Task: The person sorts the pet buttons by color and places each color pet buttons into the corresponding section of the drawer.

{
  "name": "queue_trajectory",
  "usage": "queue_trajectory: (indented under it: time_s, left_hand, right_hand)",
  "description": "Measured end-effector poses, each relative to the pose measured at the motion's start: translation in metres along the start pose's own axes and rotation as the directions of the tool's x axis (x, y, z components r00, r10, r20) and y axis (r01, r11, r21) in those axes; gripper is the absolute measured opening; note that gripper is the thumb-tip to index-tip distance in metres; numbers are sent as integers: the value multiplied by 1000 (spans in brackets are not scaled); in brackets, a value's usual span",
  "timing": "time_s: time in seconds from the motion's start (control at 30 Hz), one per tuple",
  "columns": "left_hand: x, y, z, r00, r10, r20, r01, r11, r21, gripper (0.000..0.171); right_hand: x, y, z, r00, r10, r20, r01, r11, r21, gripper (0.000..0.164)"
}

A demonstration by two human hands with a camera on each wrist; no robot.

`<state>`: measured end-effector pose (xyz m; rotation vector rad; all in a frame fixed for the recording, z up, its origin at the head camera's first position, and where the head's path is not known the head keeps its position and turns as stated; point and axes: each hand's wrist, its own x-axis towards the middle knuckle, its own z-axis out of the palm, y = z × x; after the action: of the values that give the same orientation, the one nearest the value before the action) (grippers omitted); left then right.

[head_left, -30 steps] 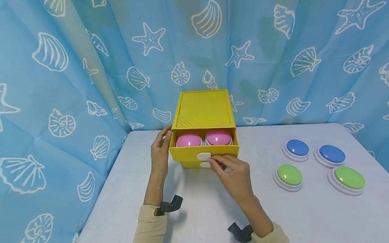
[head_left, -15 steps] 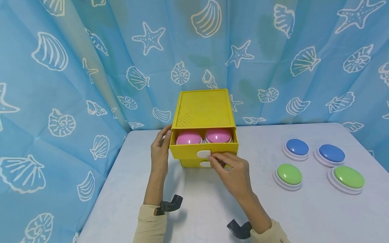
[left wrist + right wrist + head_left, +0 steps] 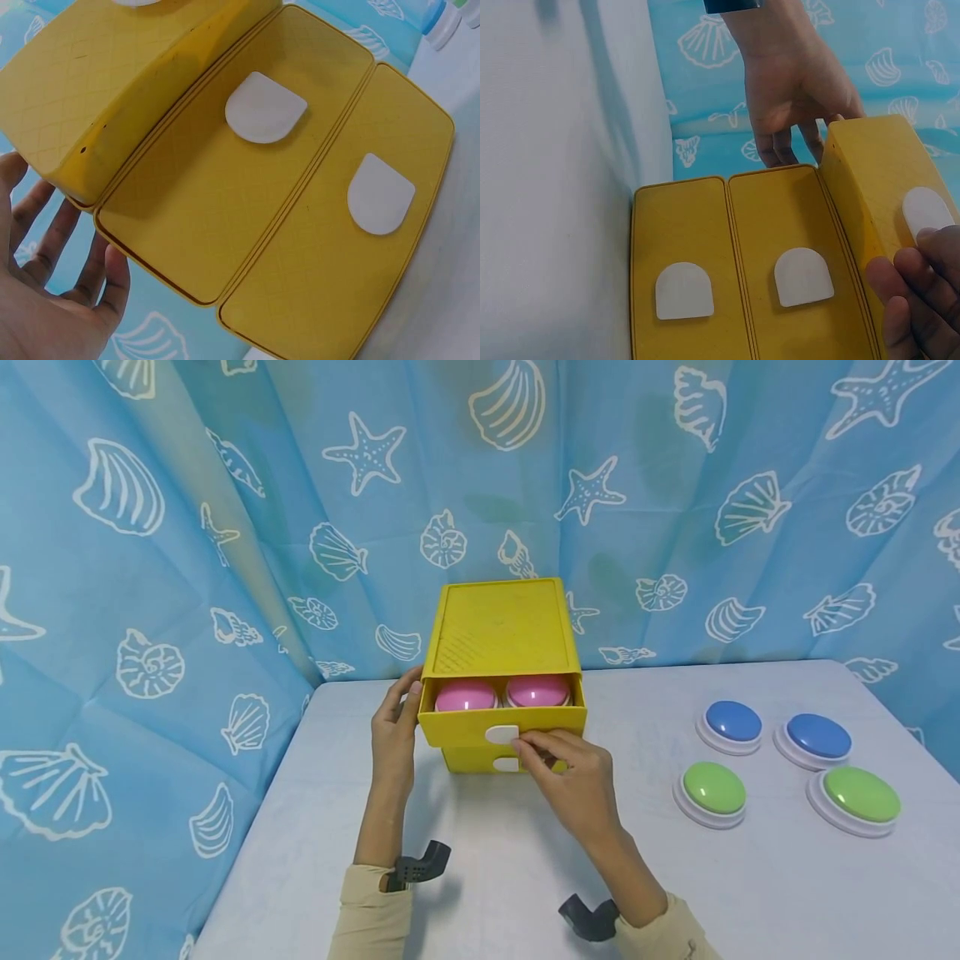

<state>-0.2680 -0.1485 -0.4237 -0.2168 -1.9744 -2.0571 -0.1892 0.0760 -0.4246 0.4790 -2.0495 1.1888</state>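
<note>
A yellow drawer cabinet (image 3: 502, 627) stands at the back of the table. Its top drawer (image 3: 450, 728) is partly pulled out, and two pink domes on white bases, a left pink dome (image 3: 466, 695) and a right pink dome (image 3: 537, 691), sit side by side in it. My right hand (image 3: 577, 781) pinches the white tab handle (image 3: 928, 214) of that drawer between thumb and fingers. Against the cabinet's left side rests my left hand (image 3: 393, 727), its fingers (image 3: 56, 240) spread and lightly bent. The two lower drawers, each with a white tab, are closed in the wrist views.
To the right on the white table (image 3: 480, 877) lie two blue domes, one nearer (image 3: 733, 722) and one farther right (image 3: 819, 737). In front of them sit two green domes, a left one (image 3: 714, 788) and a right one (image 3: 861, 795). A shell-patterned blue curtain (image 3: 660, 460) hangs behind.
The top drawer has slid slightly inward, away from me, covering a little more of the pink domes. My right hand moved with its handle; my left hand stayed at the cabinet's side.
</note>
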Motion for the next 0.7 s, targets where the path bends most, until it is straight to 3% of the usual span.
queue_trajectory:
  time_s: [0.7]
  left_hand:
    - [2,-1,1,1000,-18,2,18,1000,-18,47]
  right_hand:
    - [10,9,5,1000,14,-8,-14,1000,5,15]
